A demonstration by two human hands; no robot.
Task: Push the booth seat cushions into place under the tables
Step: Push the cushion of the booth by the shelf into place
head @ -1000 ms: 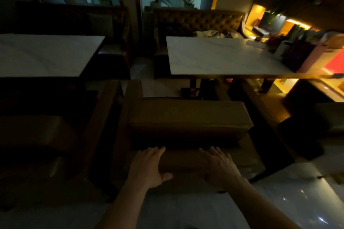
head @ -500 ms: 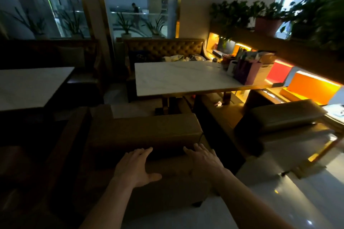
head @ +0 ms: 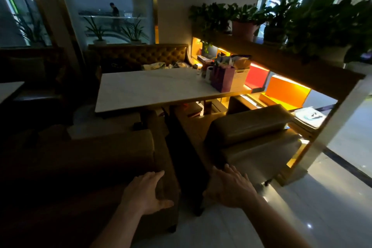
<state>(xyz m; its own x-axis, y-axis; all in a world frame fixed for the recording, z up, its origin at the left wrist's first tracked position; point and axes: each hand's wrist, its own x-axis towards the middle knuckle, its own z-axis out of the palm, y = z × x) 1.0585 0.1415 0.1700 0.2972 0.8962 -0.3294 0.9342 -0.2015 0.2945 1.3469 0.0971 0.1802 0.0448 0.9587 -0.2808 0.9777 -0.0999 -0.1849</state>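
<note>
Your left hand (head: 148, 194) lay flat, grip apart, on the near seat (head: 112, 159) at 7 o'clock, its front reaching the worktop (head: 153, 88); your right hand (head: 229, 187), fingers spread, held nothing. The seat at 2 o'clock (head: 249, 127) likely remained, shelves (head: 285, 94) close behind.
</note>
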